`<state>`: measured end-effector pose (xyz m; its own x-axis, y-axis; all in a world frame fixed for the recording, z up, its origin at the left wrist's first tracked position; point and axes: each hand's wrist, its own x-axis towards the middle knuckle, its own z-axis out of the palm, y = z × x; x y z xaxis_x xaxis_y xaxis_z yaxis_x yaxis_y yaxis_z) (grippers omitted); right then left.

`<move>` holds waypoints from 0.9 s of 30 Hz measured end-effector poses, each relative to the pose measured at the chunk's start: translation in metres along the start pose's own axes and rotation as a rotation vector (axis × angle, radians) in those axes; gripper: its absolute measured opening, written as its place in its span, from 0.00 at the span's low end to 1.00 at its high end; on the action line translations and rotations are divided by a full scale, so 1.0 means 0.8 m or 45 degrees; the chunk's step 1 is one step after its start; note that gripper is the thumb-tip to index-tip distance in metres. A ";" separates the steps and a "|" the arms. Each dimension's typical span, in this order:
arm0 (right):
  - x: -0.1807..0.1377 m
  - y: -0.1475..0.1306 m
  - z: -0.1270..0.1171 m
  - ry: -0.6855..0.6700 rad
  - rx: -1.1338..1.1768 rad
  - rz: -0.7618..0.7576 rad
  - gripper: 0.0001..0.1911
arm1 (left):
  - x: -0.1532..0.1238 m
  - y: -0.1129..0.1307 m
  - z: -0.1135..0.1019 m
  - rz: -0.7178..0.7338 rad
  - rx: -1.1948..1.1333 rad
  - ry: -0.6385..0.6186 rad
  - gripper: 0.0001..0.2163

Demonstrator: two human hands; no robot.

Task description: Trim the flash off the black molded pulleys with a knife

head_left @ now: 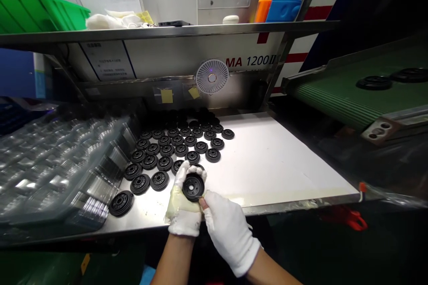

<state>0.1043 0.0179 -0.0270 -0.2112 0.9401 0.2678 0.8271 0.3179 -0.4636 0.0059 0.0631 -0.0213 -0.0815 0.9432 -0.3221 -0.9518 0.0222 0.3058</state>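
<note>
My left hand (183, 207), in a white glove, grips a black round ribbed disc (193, 186) with its fingers curled over the top edge. My right hand (227, 227), also gloved, is closed in a pinch at the disc's lower right edge; what it pinches is too small to make out. Both hands hover over the front edge of the steel worktable (294, 202). Just beyond them, several matching black discs (180, 147) lie in rows on the table.
A stack of clear plastic trays (56, 164) fills the table's left. A small white fan (211, 76) hangs at the back. A green conveyor belt (351, 93) at right carries two black parts (373, 83). A green bin (40, 12) sits on the upper shelf.
</note>
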 end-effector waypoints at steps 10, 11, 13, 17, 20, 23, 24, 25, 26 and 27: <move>-0.005 -0.001 0.003 0.016 -0.003 0.011 0.09 | -0.002 -0.001 0.004 0.074 -0.008 0.058 0.07; -0.006 -0.002 0.005 0.014 -0.002 0.009 0.10 | -0.001 -0.001 0.004 0.089 -0.007 0.072 0.07; -0.005 -0.003 0.005 0.014 0.019 0.000 0.10 | -0.001 -0.001 0.003 0.087 0.043 0.050 0.10; 0.001 0.008 -0.005 0.023 0.044 0.020 0.08 | -0.007 0.001 -0.001 -0.048 0.168 -0.049 0.14; 0.002 0.015 -0.009 0.021 0.009 0.037 0.08 | -0.008 0.002 0.003 -0.066 0.143 0.001 0.09; -0.001 0.013 -0.005 0.009 0.010 0.033 0.08 | -0.005 0.000 0.009 -0.055 0.110 0.108 0.05; -0.002 0.011 -0.003 0.008 0.008 0.033 0.08 | -0.004 0.000 0.010 -0.045 0.100 0.133 0.05; -0.004 0.008 -0.001 0.009 0.003 0.035 0.08 | -0.003 -0.002 0.011 -0.026 0.093 0.148 0.05; -0.005 0.006 0.001 0.010 0.000 0.037 0.09 | -0.002 -0.003 0.011 -0.001 0.086 0.157 0.05; -0.005 0.003 0.003 0.009 0.001 0.038 0.09 | -0.001 -0.004 0.010 0.028 0.076 0.160 0.06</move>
<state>0.1060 0.0151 -0.0316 -0.1827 0.9481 0.2602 0.8327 0.2899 -0.4719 0.0114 0.0647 -0.0147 -0.1422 0.8948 -0.4233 -0.9304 0.0251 0.3656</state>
